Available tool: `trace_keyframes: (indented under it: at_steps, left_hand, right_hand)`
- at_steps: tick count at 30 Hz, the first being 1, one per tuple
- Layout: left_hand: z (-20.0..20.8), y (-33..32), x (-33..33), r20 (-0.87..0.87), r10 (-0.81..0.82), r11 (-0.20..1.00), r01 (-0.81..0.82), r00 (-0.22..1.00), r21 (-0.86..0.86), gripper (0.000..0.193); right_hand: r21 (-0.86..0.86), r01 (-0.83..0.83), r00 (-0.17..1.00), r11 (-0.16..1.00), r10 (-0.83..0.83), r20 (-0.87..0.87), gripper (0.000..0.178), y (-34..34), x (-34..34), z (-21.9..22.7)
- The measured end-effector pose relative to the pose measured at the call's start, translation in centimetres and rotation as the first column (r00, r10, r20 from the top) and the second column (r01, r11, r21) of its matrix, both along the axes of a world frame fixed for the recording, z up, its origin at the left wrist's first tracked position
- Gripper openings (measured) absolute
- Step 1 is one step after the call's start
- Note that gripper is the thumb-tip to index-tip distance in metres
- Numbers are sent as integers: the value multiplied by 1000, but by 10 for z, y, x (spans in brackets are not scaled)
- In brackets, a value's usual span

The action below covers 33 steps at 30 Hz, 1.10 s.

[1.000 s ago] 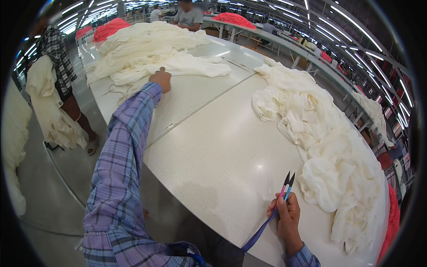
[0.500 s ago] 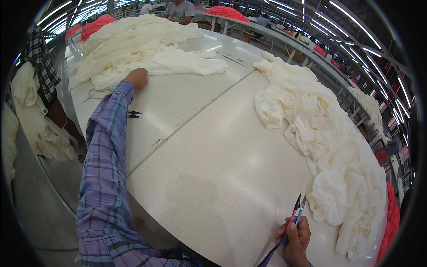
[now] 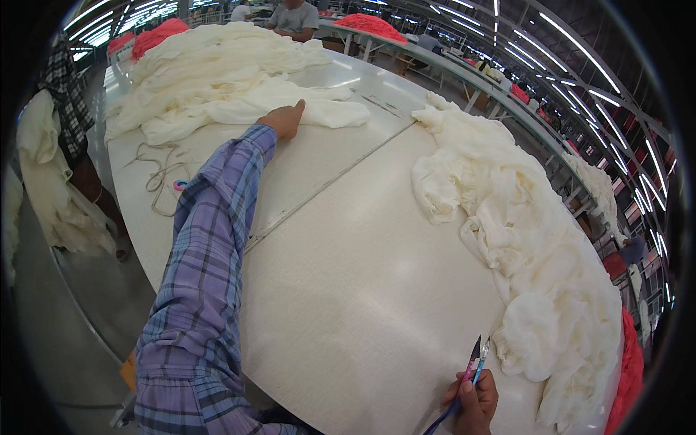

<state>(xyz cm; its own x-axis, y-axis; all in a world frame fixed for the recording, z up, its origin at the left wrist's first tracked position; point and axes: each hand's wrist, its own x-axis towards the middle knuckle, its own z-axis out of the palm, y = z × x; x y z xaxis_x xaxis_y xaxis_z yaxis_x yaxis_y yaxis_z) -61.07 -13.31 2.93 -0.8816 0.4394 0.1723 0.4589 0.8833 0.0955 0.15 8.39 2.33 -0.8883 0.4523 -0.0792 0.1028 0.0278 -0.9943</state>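
Observation:
My left hand [image 3: 285, 121] reaches across the table to the front of a cream cloth pile [image 3: 210, 80]. One finger points outward over the cloth. The other fingers are mostly hidden, and no cloth shows gripped in them. In my right hand [image 3: 475, 401], low at the right, is a pair of thread snips [image 3: 476, 362] with pink and blue arms, dark pointed blades up and slightly apart. A dark blue strap [image 3: 444, 418] trails from it. Beside my left sleeve, a pink and blue handle [image 3: 180, 185] lies on the table, the rest covered by my arm.
More cream cloth [image 3: 536, 239] lies bunched along the table's right side. A thin cord [image 3: 158, 174] lies loose at the left. A seam [image 3: 326, 185] crosses the tabletop. One person [image 3: 293, 18] is at the far end; another stands left beside hanging cream cloth [image 3: 54, 181].
My left hand has moved right along the front of the cloth pile. My sleeve now covers the dark blades on the table and uncovers the handle and cord. The right hand keeps the snips.

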Motion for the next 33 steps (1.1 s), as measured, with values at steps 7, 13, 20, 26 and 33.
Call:
trace_keyframes:
  at_steps: [7, 13, 20, 26, 33]
  left_hand:
    - [-11, 28, 9, -248, 36, 997, -51, 968, -52, 19]
    - [-18, 58, 33, -345, 15, 987, 41, 939, 155, 19]
    - [-31, 65, 56, -318, -64, 965, 140, 946, 223, 18]
    - [-35, 45, 63, -226, -61, 877, 160, 972, 452, 14]
    - [0, 110, 180, 27, -248, 960, 249, 969, -125, 25]
  right_hand:
    - [20, 9, 1000, 1000, -10, 13, 27, 2, 2, -6]
    - [46, -13, 999, 999, 12, 39, 27, 0, -5, 3]
    - [-10, -5, 1000, 1000, 5, -1, 20, 4, -3, 0]
    - [5, -83, 996, 997, 83, -27, 21, 5, -5, -3]
    - [133, -50, 997, 990, 56, -43, 24, 11, 2, -7]
